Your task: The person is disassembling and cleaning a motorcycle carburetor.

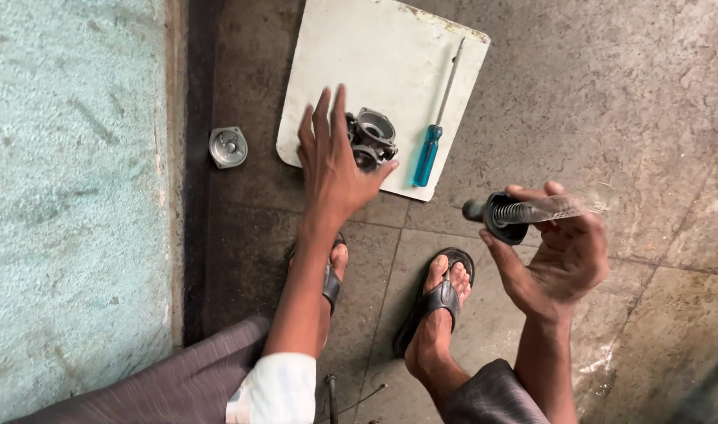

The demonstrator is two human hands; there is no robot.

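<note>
Left hand (331, 169) touching carburetor body (372, 138) just right, white board (359, 55) beneath

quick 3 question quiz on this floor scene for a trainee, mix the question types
1. True or false: the blue-handled screwdriver lies on the white board.
2. Which hand rests on the grey metal engine part: A left, B right?
3. Fill in: the right hand holds a coil ____ fitted to a black rubber piece.

Key: 1 true; 2 A, the left hand; 3 spring.
</note>
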